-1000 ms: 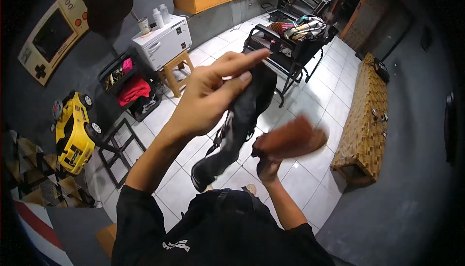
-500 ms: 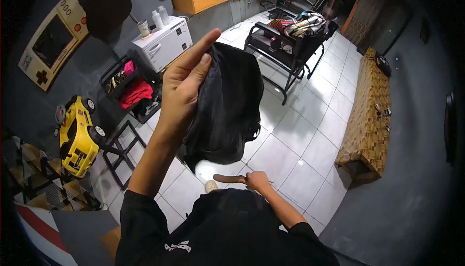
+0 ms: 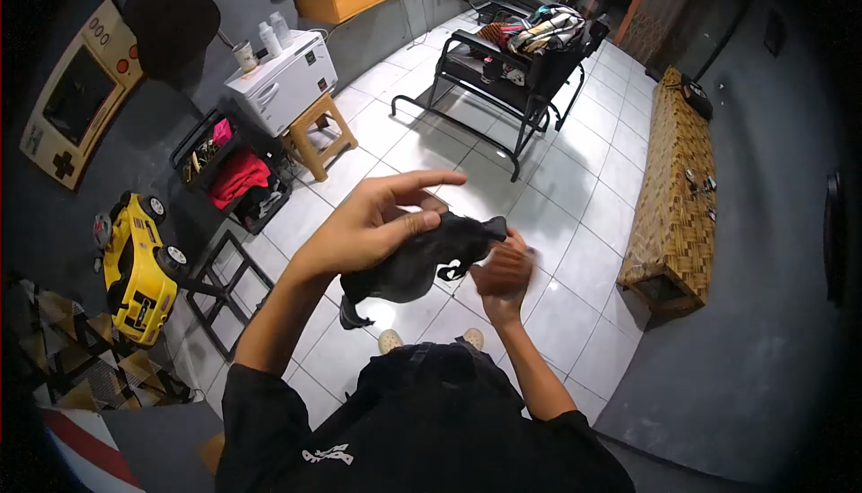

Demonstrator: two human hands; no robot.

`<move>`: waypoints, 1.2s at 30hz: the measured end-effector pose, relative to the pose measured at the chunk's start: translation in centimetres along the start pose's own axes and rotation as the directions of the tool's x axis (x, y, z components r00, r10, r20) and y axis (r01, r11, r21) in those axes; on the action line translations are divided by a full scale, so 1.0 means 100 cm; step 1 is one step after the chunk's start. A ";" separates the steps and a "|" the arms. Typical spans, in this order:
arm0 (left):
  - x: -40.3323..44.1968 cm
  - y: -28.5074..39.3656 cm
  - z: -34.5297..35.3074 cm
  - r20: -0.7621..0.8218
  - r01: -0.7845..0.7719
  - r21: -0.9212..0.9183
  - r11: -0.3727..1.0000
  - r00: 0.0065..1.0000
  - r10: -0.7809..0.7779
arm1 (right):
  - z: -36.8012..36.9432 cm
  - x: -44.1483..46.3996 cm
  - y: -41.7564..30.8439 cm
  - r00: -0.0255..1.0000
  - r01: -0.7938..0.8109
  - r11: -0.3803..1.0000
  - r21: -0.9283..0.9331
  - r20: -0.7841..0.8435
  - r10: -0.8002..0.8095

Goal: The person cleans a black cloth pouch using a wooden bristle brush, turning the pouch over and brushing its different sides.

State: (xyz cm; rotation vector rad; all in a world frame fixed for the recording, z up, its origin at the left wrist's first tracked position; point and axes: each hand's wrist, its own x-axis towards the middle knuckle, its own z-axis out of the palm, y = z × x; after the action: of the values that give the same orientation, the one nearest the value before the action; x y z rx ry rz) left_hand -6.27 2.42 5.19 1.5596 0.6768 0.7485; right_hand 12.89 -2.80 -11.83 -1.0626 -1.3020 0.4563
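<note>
My left hand [image 3: 382, 224] is closed on a bunched black cloth [image 3: 404, 268], thumb on top and index finger stretched out. The cloth hangs in folds above the floor, a loose end dangling at its lower left. Close against the cloth's right side is my right hand [image 3: 507, 291], smeared by motion. A reddish-brown blur there looks like the brown brush [image 3: 507, 268] it held earlier; its shape is hard to make out. Part of the cloth's upper right corner touches or overlaps the right fingers.
A black metal-framed chair [image 3: 503, 75] piled with cloths stands ahead. At left are a white cabinet [image 3: 296, 75], a wooden stool [image 3: 319, 138], a black cart [image 3: 220, 156], a yellow toy car [image 3: 139, 268] and a black metal frame [image 3: 220, 291]. A woven bench [image 3: 673, 197] lines the right wall.
My left hand has lowered with the black cloth, which is now more bunched. My right hand has risen from near my body to the cloth's right side. The view has shifted slightly.
</note>
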 end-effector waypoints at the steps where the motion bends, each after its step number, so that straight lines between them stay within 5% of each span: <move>1: -0.003 -0.003 0.001 0.016 0.018 -0.036 0.999 1.000 -0.017 | -0.001 -0.007 0.006 0.996 -0.078 0.997 0.029 0.047 0.076; 4: -0.009 -0.019 0.004 0.056 0.055 -0.073 0.996 0.997 -0.051 | -0.007 -0.016 0.007 0.905 -0.396 0.899 0.189 0.245 0.347; 5: -0.012 -0.026 0.005 0.054 0.072 -0.093 0.993 0.996 -0.068 | -0.012 -0.017 -0.001 0.821 -0.565 0.736 0.372 0.338 0.459; 8: -0.025 -0.047 0.004 -0.022 0.272 -0.153 0.950 0.960 -0.278 | -0.015 -0.007 -0.010 0.786 -0.616 0.649 0.446 0.296 0.543; 11: -0.043 -0.079 -0.011 0.049 0.319 0.390 0.864 0.930 -0.365 | -0.021 -0.006 -0.006 0.779 -0.624 0.646 0.440 0.276 0.563; 13: -0.054 -0.084 -0.008 0.233 0.432 0.338 0.836 0.823 -0.519 | -0.024 -0.004 -0.002 0.775 -0.629 0.655 0.418 0.266 0.574; 14: -0.062 -0.104 -0.007 0.354 0.161 0.369 0.915 0.886 -0.299 | -0.027 -0.002 0.001 0.770 -0.633 0.651 0.418 0.259 0.583; 15: -0.067 -0.107 -0.003 0.361 0.169 0.352 0.921 0.883 -0.300 | -0.029 0.001 0.003 0.767 -0.637 0.649 0.417 0.253 0.590; 19: -0.062 -0.109 0.027 0.033 0.241 -0.093 0.966 0.970 -0.239 | -0.047 0.021 0.012 0.666 -0.745 0.612 0.264 0.236 0.708; 22: -0.043 -0.112 0.051 -0.131 0.157 -0.195 0.968 0.974 -0.184 | -0.049 0.025 0.015 0.857 -0.495 0.855 -0.155 0.074 0.510; 25: -0.015 -0.116 0.078 -0.236 0.109 -0.287 0.952 0.955 -0.181 | -0.055 0.022 0.004 0.914 -0.381 0.868 -0.317 0.010 0.405; 26: -0.006 -0.113 0.084 -0.264 0.095 -0.284 0.954 0.949 -0.173 | -0.061 0.021 -0.009 0.797 -0.597 0.798 -0.085 0.053 0.602; 28: 0.008 -0.113 0.094 -0.276 0.092 -0.355 0.930 0.940 -0.198 | -0.083 0.008 -0.012 0.731 -0.679 0.673 0.293 0.347 0.587; 31: 0.023 -0.107 0.106 -0.271 0.072 -0.416 0.907 0.942 -0.199 | -0.062 -0.024 -0.032 0.766 -0.641 0.700 0.315 0.195 0.613; 33: 0.034 -0.106 0.109 -0.360 -0.002 -0.367 0.930 0.923 -0.140 | -0.046 -0.065 0.002 0.764 -0.645 0.689 0.330 0.283 0.579; 36: 0.047 -0.094 0.103 -0.515 -0.130 -0.348 0.928 0.854 -0.074 | -0.036 -0.112 0.052 0.743 -0.620 0.785 0.026 0.341 0.576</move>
State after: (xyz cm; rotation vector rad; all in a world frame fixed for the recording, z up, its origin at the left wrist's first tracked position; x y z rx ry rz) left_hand 4.65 0.81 -4.50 1.0142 0.8460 1.2705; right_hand 14.73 -10.46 -21.96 -1.3234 -1.1520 1.2392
